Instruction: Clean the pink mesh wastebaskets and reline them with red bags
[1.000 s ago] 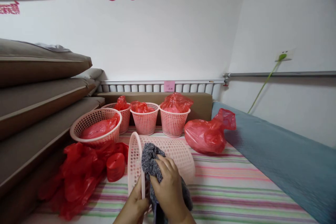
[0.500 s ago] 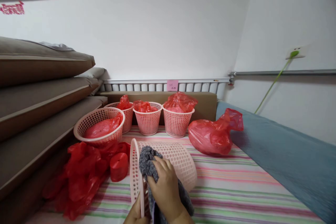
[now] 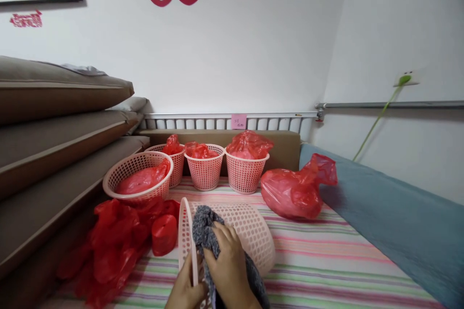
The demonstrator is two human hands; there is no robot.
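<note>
L hand (image 3: 185, 288) clamped on rim (image 3: 195, 263) of tipped bskt (image 3: 253, 234) | R hand (image 3: 227, 261) gripping gry cloth (image 3: 203, 226) | bskt prob. light, semi-stiff; best held @ rim

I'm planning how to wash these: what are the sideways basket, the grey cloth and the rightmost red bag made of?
Basket: probably moulded plastic with a smooth pale-pink finish, judging by its regular grid of holes.
Cloth: apparently a fuzzy textile, by its flecked nap; fibre unclear.
Bag: likely thin plastic film, glossy and translucent, with creases and bright highlights.
</note>
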